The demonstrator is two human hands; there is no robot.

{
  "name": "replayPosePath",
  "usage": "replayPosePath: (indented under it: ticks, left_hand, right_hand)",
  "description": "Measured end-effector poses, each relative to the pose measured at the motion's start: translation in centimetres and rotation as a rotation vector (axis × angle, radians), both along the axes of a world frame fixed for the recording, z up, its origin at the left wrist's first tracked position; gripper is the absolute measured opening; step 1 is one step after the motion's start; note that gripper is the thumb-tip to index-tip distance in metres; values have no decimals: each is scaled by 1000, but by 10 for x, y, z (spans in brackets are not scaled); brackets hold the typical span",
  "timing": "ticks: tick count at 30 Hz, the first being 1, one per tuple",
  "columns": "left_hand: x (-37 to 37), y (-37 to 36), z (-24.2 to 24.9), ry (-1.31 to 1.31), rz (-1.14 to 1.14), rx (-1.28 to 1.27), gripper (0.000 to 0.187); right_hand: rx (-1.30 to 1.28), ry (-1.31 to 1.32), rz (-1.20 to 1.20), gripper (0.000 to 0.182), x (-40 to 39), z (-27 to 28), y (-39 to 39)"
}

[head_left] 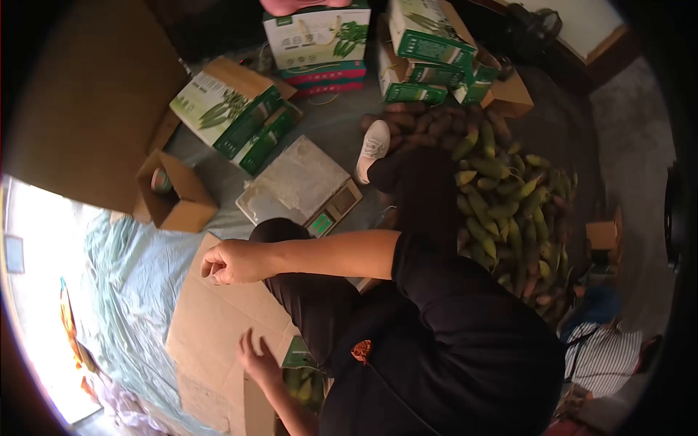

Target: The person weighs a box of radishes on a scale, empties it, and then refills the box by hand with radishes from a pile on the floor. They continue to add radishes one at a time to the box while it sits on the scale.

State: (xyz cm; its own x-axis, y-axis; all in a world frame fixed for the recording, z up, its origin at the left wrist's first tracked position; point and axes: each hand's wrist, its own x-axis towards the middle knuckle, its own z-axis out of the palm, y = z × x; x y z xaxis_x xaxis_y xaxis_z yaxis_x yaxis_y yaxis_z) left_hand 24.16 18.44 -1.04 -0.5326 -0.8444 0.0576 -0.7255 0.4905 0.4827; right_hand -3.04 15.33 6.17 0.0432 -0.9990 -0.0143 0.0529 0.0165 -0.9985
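Note:
My right hand point(237, 262) hovers over a flat cardboard sheet point(207, 341), its fingers curled in. Whatever they may hold is hidden. Lower down, my left hand point(259, 361) is open with fingers apart, beside the cardboard's edge and holding nothing visible. Under my left forearm stands an open box point(297, 354) with green inner flaps. Long green vegetables point(304, 385), perhaps radishes, lie inside it. My bent knee point(280, 229) is just above my right hand. Beyond it lies a flat weighing scale point(298, 182) with a lit green display.
A heap of long green vegetables point(509, 218) lies right of my leg, with reddish-brown ones point(429, 123) above it. Printed cartons point(225, 109) stand at the back. A small cardboard box point(174, 192) holds a tape roll point(161, 181). Crumpled plastic sheeting point(131, 276) covers the left floor.

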Motion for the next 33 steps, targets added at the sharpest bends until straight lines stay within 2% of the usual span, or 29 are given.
replayPosePath:
  ticks: [1, 3, 4, 5, 6, 7, 8, 9, 11, 14, 16, 23, 33]
  left_hand:
    - [-15, -10, -25, -132, -148, 83, 33]
    - [-27, -20, -79, -435, -249, 196, 35]
    - [-33, -25, -123, -894, -217, 302, 39]
    - [-38, -26, -131, -1060, -210, 411, 46]
    - [-30, -26, -148, -1129, -191, 512, 52]
    - [-22, -24, -161, -1262, -202, 583, 57]
    - [1, -33, -198, -1343, -231, 724, 65]
    - [11, -34, -206, -1377, -247, 805, 64]
    - [29, -28, -222, -1362, -241, 925, 62]
    - [33, -18, -223, -1270, -201, 975, 60]
    - [29, -13, -223, -1190, -176, 987, 59]
    - [12, -3, -223, -919, -68, 1059, 54]
    - [9, 8, -217, -590, 127, 1183, 47]
  right_hand:
    - [9, -36, -37, 26, -14, 4, 11]
    - [-61, -14, -168, 25, -49, 9, 37]
    - [-131, 9, -279, 24, -77, 14, 54]
    - [-90, -37, -310, 24, -94, 18, 67]
    - [-50, -85, -337, 23, -110, 22, 79]
    - [-138, -16, -413, 23, -125, 19, 89]
    - [-54, 22, -411, 23, -139, 30, 105]
    - [-54, 10, -460, 24, -151, 29, 115]
    - [-43, -19, -550, 24, -168, 35, 136]
    - [5, -11, -621, 24, -184, 35, 155]
    - [-92, -57, -694, 19, -187, 20, 158]
    - [-11, 52, -588, 23, -193, 22, 171]
    - [29, 39, -686, 24, -239, 11, 206]
